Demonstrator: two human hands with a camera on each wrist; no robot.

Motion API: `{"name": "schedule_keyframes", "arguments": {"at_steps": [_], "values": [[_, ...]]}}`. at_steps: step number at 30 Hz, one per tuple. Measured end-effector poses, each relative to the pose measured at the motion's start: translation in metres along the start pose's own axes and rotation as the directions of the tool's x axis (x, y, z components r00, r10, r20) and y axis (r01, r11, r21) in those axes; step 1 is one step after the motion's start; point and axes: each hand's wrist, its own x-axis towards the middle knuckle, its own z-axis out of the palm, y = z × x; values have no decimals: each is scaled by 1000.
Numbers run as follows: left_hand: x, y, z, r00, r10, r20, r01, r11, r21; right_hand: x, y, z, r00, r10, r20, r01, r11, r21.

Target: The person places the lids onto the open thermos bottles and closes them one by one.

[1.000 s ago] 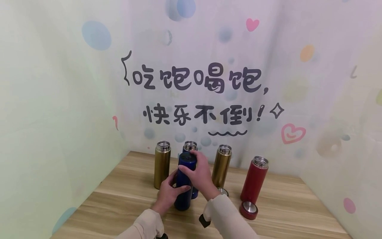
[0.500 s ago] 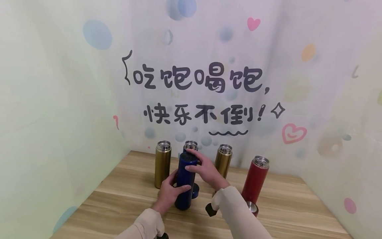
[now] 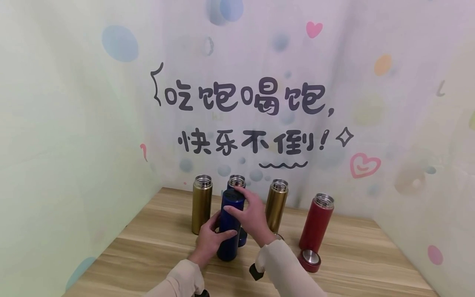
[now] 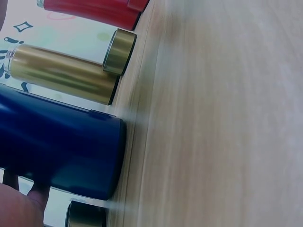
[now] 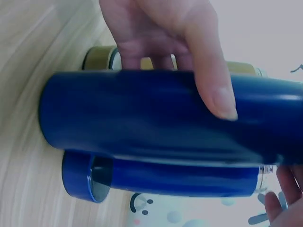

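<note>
A closed blue thermos (image 3: 231, 227) stands upright at the front middle of the table. My left hand (image 3: 211, 241) grips its lower half, the thumb lying across the near side. At the dark top end, my right hand (image 3: 252, 214) holds the thermos between thumb and fingers. In the right wrist view the left hand (image 5: 168, 28) wraps the blue body, and the fingertips of the right hand (image 5: 286, 198) show at the lower right. Behind stands a second blue thermos (image 5: 184, 177), uncapped, with its blue lid (image 5: 78, 175) by its base.
Open gold thermoses stand behind to the left (image 3: 202, 208) and right (image 3: 277, 206). An open red thermos (image 3: 316, 225) is farther right, its red lid (image 3: 309, 261) lying in front. Gold lids (image 4: 119, 52) sit by the gold ones. A printed curtain (image 3: 237, 62) backs the wooden table (image 3: 148, 247).
My right hand swung to the right round the top of the blue thermos, then came back left. My left hand and the thermos stayed in place.
</note>
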Motion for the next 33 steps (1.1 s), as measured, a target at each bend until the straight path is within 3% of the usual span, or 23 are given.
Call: {"name": "schedule_keyframes", "arguments": {"at_steps": [7, 10, 14, 17, 20, 24, 28, 31, 33], "values": [[0, -1, -1, 1000, -17, 7, 17, 1000, -1, -5, -6, 14, 986, -53, -156, 32, 990, -134], [-7, 18, -3, 1000, -19, 11, 19, 1000, 6, -5, -9, 16, 987, -40, -159, 18, 990, -139], [-15, 39, -4, 999, -24, 30, 24, 1000, 5, -2, -7, 10, 999, 14, -43, -16, 999, -34], [-8, 25, -3, 999, -25, 29, 25, 1000, -12, 4, -2, 1, 992, 40, 118, -56, 988, 141], [-2, 11, -1, 999, -25, 21, 26, 999, -24, 10, 3, -9, 958, 53, 280, -138, 946, 292], [-1, 7, 0, 1000, -28, 15, 28, 999, -26, 16, 8, -21, 911, 37, 410, -202, 908, 366], [-7, 21, -2, 1000, -11, 23, 12, 1000, -29, 19, 11, -26, 893, -1, 449, -194, 901, 388], [-12, 34, -4, 999, -3, 34, 4, 1000, -28, 20, 12, -25, 902, -3, 432, -174, 913, 370], [-11, 33, -4, 999, -6, 35, 8, 999, -33, 19, 12, -23, 916, 8, 402, -161, 923, 350]]}}
